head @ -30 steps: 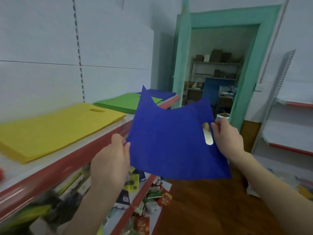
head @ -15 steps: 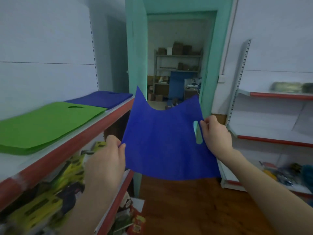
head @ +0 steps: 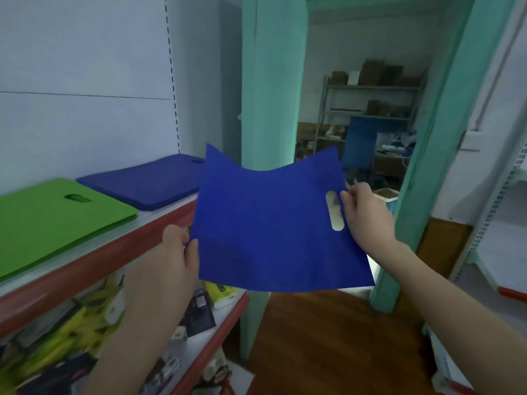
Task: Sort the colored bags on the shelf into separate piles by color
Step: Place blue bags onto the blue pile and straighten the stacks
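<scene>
I hold a flat blue bag (head: 271,229) spread in the air in front of the shelf end. My left hand (head: 174,258) pinches its left edge. My right hand (head: 362,215) grips the right edge beside the oval handle cut-out. On the red-edged shelf (head: 94,252) lies a blue pile (head: 145,181) at the far end, just left of the held bag. A green pile (head: 54,218) lies beside it, nearer to me.
A teal door frame (head: 271,95) stands right behind the shelf end, opening onto a storeroom with metal racks (head: 370,101). A lower shelf (head: 199,332) holds several packaged goods. White shelving (head: 502,223) stands at the right, above a brown floor.
The view has swung further right along the shelf: the yellow pile left the frame and the blue pile came closer. Both hands kept hold of the blue bag.
</scene>
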### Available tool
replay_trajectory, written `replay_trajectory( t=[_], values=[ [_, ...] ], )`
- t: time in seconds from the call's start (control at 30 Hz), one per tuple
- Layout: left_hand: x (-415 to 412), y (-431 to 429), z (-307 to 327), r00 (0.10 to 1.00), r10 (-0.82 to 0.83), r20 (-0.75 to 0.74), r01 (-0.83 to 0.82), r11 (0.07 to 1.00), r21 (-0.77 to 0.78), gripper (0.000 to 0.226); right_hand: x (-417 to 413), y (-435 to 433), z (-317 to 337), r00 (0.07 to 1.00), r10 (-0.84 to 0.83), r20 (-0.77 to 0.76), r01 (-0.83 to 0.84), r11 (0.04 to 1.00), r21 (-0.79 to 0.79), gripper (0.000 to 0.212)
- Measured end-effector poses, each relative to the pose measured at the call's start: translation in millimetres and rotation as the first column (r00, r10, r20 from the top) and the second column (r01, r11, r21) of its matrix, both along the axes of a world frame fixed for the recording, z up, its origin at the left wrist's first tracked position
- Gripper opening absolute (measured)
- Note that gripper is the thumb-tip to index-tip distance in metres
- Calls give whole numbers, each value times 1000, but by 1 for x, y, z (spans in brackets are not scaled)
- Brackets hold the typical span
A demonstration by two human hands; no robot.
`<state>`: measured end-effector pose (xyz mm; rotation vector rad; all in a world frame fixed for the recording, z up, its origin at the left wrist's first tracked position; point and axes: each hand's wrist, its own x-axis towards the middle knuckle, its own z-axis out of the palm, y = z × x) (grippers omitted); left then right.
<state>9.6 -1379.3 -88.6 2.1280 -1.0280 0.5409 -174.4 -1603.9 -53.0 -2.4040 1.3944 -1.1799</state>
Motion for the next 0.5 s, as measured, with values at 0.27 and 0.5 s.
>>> replay_trajectory(
  t=[0.27,0.5],
  values=[
    [73,-44,13,965,262,26,-259,964,-64,17,117,-79,11,953,244,177,-244,969,-22,30],
    [126,-64,37,907,365,209,-317,920,-230,30,209,-128,43,858,434,274,-423,900,-101,31]
  ],
)
